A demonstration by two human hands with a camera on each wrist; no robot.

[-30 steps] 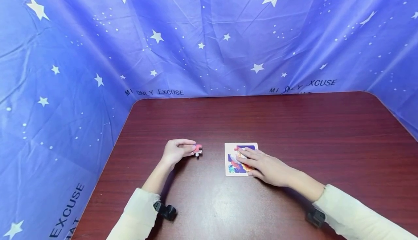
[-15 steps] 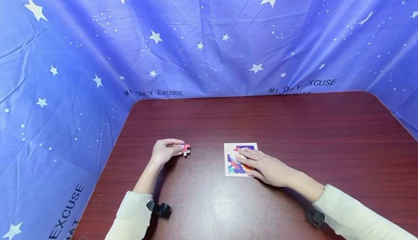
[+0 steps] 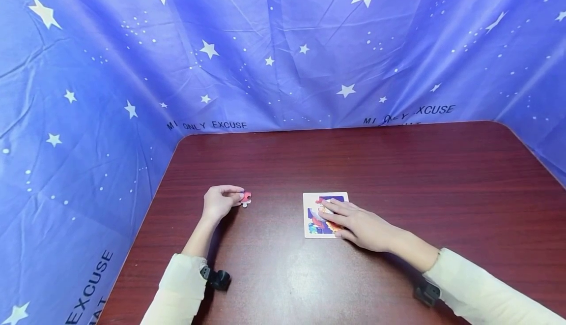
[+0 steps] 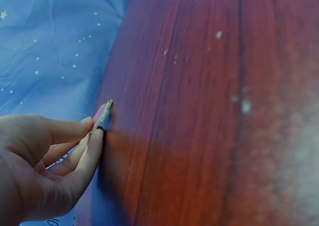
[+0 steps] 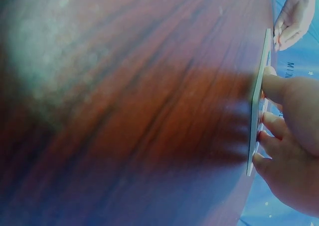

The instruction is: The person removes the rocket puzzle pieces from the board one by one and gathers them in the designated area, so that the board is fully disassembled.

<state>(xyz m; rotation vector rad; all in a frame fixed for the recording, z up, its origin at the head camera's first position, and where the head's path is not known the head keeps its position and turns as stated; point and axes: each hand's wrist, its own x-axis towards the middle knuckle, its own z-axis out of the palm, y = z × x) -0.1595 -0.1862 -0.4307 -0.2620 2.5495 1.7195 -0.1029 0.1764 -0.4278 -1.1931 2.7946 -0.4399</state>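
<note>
Left of the board, my left hand (image 3: 216, 203) pinches a red-pink and white jigsaw piece (image 3: 246, 198) between thumb and fingers. The left wrist view has the piece (image 4: 103, 115) nearly edge-on, its lower part hidden by the fingertips. Whether it touches the table I cannot tell. My right hand (image 3: 370, 227) rests with fingers extended on a square jigsaw board (image 3: 307, 217), which has a pale border and a colourful picture. That hand covers the board's right side. Seen from the right wrist, the board (image 5: 256, 101) shows as a thin edge under the fingertips.
A dark red-brown wooden table (image 3: 398, 162) lies under both hands. Blue curtains (image 3: 292, 30) with white stars rise behind it and along its sides. A black wrist camera (image 3: 216, 278) is strapped to the left sleeve, another camera (image 3: 426, 293) to the right.
My left hand has moved left with the jigsaw piece, farther from the board, slowing in the last half second. The right hand keeps its place on the board.
</note>
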